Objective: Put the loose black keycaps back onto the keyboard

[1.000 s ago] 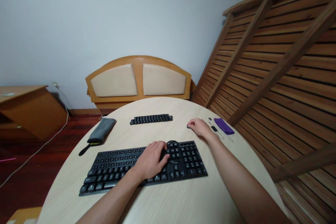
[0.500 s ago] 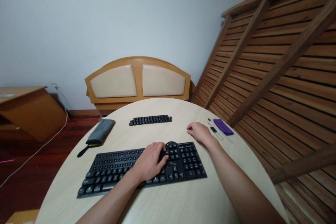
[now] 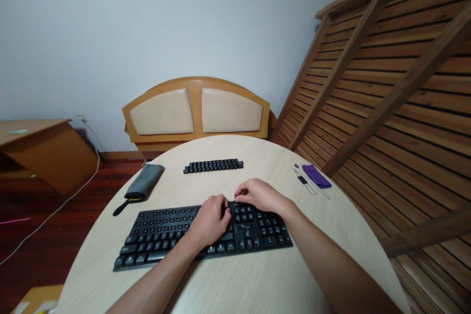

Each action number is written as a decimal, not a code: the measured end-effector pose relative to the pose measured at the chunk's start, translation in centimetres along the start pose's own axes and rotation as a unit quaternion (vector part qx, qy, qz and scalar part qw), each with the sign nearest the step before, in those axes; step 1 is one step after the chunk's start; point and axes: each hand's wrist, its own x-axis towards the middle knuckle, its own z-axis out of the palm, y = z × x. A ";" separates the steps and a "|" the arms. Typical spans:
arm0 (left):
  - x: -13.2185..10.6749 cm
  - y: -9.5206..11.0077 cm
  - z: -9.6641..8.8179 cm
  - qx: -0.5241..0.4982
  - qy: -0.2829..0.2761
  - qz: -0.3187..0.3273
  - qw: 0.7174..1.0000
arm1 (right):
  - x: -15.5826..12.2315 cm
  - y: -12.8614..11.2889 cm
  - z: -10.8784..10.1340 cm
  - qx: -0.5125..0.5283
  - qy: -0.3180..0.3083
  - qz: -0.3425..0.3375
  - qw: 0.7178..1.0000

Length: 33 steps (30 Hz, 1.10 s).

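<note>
A black keyboard (image 3: pixel 165 235) lies near me on the round pale wooden table (image 3: pixel 257 284). My left hand (image 3: pixel 211 221) rests on its middle keys with the fingers curled down. My right hand (image 3: pixel 257 195) sits at the keyboard's back edge beside the left, its fingertips pinched together over the keys; what they hold is too small to make out. Farther back lies a neat double row of loose black keycaps (image 3: pixel 213 165).
A grey pouch (image 3: pixel 144 182) with a black strap lies at the table's left. Small tools (image 3: pixel 306 180) and a purple cloth (image 3: pixel 316 176) sit at the right edge. A wooden headboard (image 3: pixel 196 110) and a slatted bed frame (image 3: pixel 386 83) lean against the wall.
My right hand has come from the table near the small tools leftwards to the keyboard's back edge, beside my left hand. The left hand has stayed on the keys.
</note>
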 end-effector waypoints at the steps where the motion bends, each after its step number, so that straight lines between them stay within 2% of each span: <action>1: 0.0 0.0 0.0 0.002 -0.001 0.001 1.000 | 0.0 -0.1 0.1 -0.010 -0.003 0.002 1.000; 8: 0.1 0.3 -0.2 0.013 -0.006 0.001 1.000 | -0.1 -0.6 0.3 -0.057 -0.010 0.006 0.998; 18: -0.1 -0.3 0.2 -0.001 -0.002 0.005 1.000 | -0.5 -2.6 0.6 -0.175 -0.010 0.021 0.984; 23: 0.1 -0.4 0.0 -0.042 0.000 0.020 0.999 | -0.8 -2.3 -0.3 -0.149 -0.038 -0.006 0.988; 28: 0.6 -0.1 -0.5 -0.065 -0.007 0.041 0.997 | -1.0 -2.2 -0.6 -0.130 -0.034 0.018 0.991; 33: 0.8 -0.1 -0.5 -0.038 -0.011 0.042 0.998 | -0.9 -3.0 -0.3 -0.176 -0.032 0.045 0.983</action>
